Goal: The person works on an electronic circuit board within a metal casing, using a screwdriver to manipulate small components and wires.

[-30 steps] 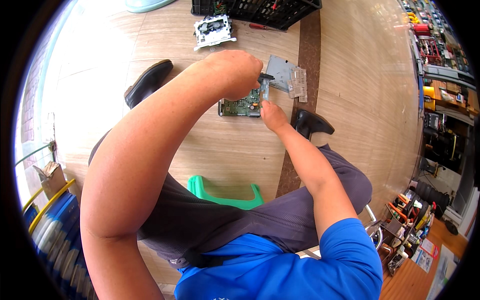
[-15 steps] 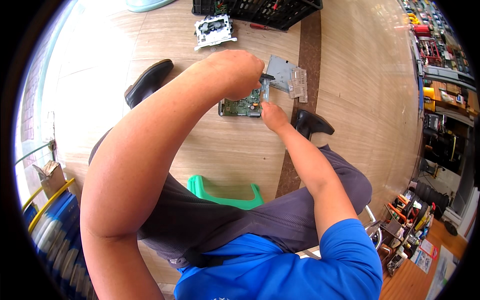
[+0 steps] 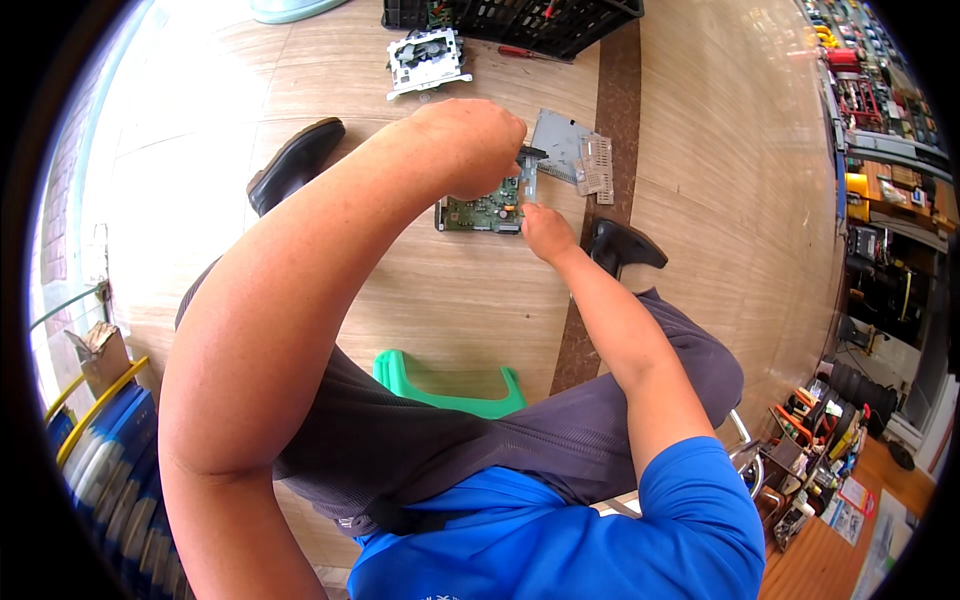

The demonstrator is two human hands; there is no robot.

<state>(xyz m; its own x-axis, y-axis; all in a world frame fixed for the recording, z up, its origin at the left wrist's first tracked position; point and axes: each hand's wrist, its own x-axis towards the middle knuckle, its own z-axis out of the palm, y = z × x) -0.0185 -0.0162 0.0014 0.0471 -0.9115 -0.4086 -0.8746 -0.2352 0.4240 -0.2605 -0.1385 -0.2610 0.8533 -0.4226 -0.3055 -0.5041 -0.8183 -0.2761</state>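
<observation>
A green circuit board (image 3: 468, 214) lies on the floor between my boots, with a light metal strip (image 3: 529, 182) along its right side. My left hand (image 3: 480, 140) is closed over the board's upper part, partly hiding it; a black piece (image 3: 532, 152) pokes out beside the knuckles, and the grip is unclear. My right hand (image 3: 543, 228) has curled fingers pinching the lower end of the strip at the board's edge. Just beyond them lie a grey metal plate (image 3: 555, 140) and a perforated metal piece (image 3: 598, 165).
A white mechanism (image 3: 425, 62), a red-handled screwdriver (image 3: 518, 53) and a black crate (image 3: 590, 30) are farther forward. A green plastic stool (image 3: 460, 405) is under my legs. Blue flat items (image 3: 100, 460) stand at left; cluttered shelves and a wooden desk (image 3: 840, 560) line the right.
</observation>
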